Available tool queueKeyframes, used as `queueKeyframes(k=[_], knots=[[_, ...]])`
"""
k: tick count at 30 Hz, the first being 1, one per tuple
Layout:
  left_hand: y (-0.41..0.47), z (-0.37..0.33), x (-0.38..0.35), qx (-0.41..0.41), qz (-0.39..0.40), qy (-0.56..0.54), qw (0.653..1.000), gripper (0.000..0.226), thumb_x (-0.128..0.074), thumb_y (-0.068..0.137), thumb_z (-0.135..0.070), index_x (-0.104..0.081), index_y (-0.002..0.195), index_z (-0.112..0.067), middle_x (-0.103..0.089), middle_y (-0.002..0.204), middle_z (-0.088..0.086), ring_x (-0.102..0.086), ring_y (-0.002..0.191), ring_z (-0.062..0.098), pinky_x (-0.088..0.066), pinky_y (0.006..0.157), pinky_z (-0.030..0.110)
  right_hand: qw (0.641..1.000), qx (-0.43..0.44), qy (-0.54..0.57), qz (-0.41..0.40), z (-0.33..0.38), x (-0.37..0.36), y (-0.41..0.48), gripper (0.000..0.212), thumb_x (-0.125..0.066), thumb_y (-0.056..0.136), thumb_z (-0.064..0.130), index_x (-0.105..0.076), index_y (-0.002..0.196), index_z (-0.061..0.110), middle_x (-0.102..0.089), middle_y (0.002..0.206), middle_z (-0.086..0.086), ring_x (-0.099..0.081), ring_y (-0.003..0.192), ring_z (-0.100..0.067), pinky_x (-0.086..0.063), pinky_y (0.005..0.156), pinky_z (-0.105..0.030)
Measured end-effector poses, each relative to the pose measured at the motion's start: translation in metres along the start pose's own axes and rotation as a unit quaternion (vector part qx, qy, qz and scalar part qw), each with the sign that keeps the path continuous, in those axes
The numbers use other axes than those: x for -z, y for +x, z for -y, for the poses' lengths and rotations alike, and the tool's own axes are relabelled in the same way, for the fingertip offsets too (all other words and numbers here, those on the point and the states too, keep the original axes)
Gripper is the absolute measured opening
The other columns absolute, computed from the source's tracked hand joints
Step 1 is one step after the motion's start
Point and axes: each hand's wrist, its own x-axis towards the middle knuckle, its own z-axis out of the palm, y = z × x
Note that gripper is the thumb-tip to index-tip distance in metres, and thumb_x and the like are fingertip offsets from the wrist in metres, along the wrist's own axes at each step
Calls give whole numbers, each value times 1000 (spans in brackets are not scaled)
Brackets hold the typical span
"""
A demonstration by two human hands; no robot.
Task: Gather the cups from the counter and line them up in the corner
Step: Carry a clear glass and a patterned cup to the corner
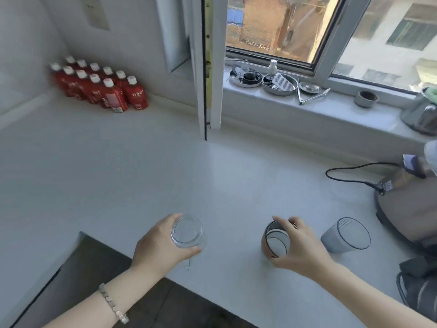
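Three cups near the table's front edge. Clear glass cup [188, 230]: gripped in the left hand [160, 245], fingers wrapped round its side, thumb on the near wall. Whether its base touches the table cannot be told. Brown cup [275, 240] with dark rim, pale inside: grasped by the right hand [300, 247], which comes at it from the right, fingers curled over the far rim and thumb under the near side; the cup tilts toward the left. Grey cup [345, 235] with a thin dark rim: stands free just beside the right hand, toward the table's right edge, untouched.

A beaded bracelet [113, 304] sits on the left wrist.

The white table [142, 174] is L-shaped; a dark floor [94, 280] shows in the cut-out at the front left. Far left corner: a block of red bottles [99, 86] with white caps, packed in rows against the walls, well apart from the cups.

Right edge: a round grey appliance [406, 209], a black cord [350, 176] looping across the table from it.

Back: an open window sash [208, 67] juts inward over the table. On the windowsill [307, 119]: metal dishes [264, 81] holding small items, tongs [312, 97], a small grey bowl [366, 98].
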Motion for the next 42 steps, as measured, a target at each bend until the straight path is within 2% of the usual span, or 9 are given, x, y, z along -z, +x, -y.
queueKeyframes(k=[3,6,10,13,18,27,32,37,42], knots=[[-23,35,24,28,-27,-22,999,64,-79,47,-56,-51,103,-48,-59,97,-28,-56,95,2,-43,79,23,997,71,-8,9,56,-6,2,91,-69,59,49,-26,139,43,-33,131,10,-37,123,-13,-44,90,-23],[-57,76,56,59,-67,-63,994,59,-76,41,-59,-51,94,-53,-62,98,-27,-60,94,-1,-49,80,24,987,157,-29,16,128,-18,-4,94,-71,58,49,-25,139,44,-32,132,10,-35,123,-14,-44,93,-25],[-121,137,102,88,-141,-90,982,54,-83,44,-48,-49,85,-59,-62,88,-32,-57,86,-17,-43,67,7,967,242,-68,31,230,-49,-25,94,-67,58,57,-20,139,47,-31,132,10,-35,123,-15,-44,87,-25],[-188,200,148,137,-200,-98,965,56,-82,45,-48,-54,94,-49,-65,94,-26,-61,90,-3,-49,76,21,948,308,-72,36,315,-93,-60,91,-65,59,62,-22,138,48,-34,130,12,-38,122,-15,-48,87,-26],[-289,296,220,211,-261,-60,940,59,-79,51,-51,-56,104,-40,-63,104,-22,-60,99,4,-50,86,28,908,401,-81,88,446,-160,-126,93,-66,59,61,-22,140,46,-36,131,8,-41,122,-19,-51,89,-30],[-428,427,300,332,-382,-126,853,59,-85,54,-36,-57,106,-30,-65,103,-11,-61,98,12,-51,87,33,833,516,-115,164,640,-256,-222,91,-69,63,57,-26,142,39,-36,132,4,-43,119,-20,-47,93,-30],[-477,494,332,392,-435,-169,793,58,-84,52,-33,-55,102,-29,-65,96,-9,-62,92,15,-51,81,32,793,566,-120,190,723,-307,-256,89,-68,63,59,-28,140,42,-37,130,6,-44,120,-17,-48,93,-28],[-512,563,366,426,-436,-151,778,71,-80,60,-34,-43,121,-37,-55,107,-12,-54,101,14,-38,78,24,746,615,-132,219,797,-362,-278,90,-68,63,58,-26,141,42,-35,132,6,-43,120,-18,-48,94,-27],[-535,622,394,475,-430,-125,758,59,-76,65,-31,-42,113,-37,-52,102,-8,-52,91,15,-38,68,26,721,635,-140,240,851,-410,-300,92,-69,62,56,-24,141,43,-32,133,6,-41,119,-18,-49,92,-26]])
